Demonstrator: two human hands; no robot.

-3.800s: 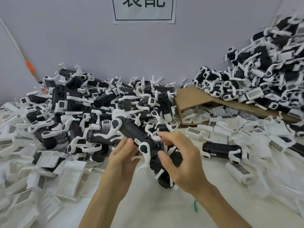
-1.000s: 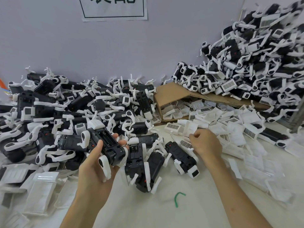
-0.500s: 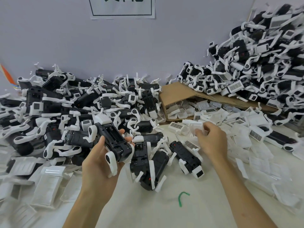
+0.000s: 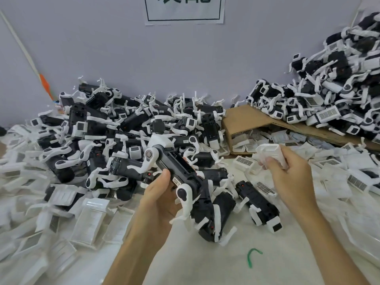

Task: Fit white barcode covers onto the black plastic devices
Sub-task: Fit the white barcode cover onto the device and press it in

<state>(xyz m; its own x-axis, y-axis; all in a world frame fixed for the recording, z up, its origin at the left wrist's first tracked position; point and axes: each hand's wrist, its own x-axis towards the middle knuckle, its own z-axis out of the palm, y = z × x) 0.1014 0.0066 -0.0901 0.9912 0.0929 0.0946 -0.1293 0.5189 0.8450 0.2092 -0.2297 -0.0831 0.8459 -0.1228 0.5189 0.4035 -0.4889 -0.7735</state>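
- Left hand (image 4: 158,194): our fingers (image 4: 164,176) are clamped round the black device (image 4: 176,171). The thumb is on top by its little label and the rest curl underneath. It's held up over the table (image 4: 205,264), tilted, with one end pointing back at the heap.
- Right hand (image 4: 292,177): fingertips (image 4: 269,163) are pinched on one white cover (image 4: 269,150), in the air just right of the device and not touching it yet.
- The cover looks like thin moulded plastic, so we reckon it's super light and a bit bendy. Best to hold it by the edges so it doesn't squash or twist going in.
- The device looks stiff and chunkier, probably smooth-sided. Its skinny white arms (image 4: 185,202) look snaggy and snappable, so we grip the black body, not those.
- What looks like the open slot side faces up, so the cover probably gets pressed flat with the thumbs.
- Two more devices (image 4: 259,202) lie on the table just past our hands.
- Further out there's a big heap of devices (image 4: 123,130) on the left, loose covers (image 4: 329,161) spread on the right, and a cardboard sheet (image 4: 246,118) with another pile (image 4: 329,99) on top.
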